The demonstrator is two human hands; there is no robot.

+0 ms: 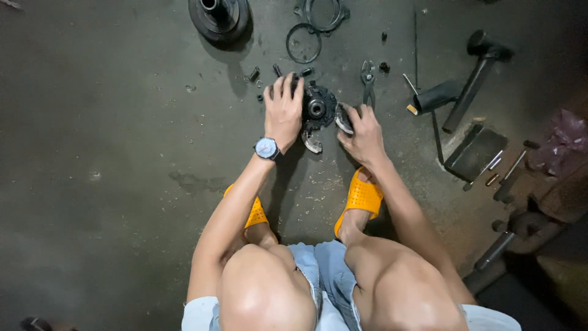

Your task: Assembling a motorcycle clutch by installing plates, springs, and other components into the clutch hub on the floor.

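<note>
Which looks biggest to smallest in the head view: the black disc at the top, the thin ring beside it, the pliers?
1. Black disc, though the frame edge cuts it off.
2. Thin ring and pliers look about alike in extent, so no ranking between them.

You are looking at a dark, round, greasy metal hub assembly lying flat on the floor just ahead of your orange sandals, its central bore facing up. Curved silvery shoe pieces are sticking out along its near and right edges.
</note>
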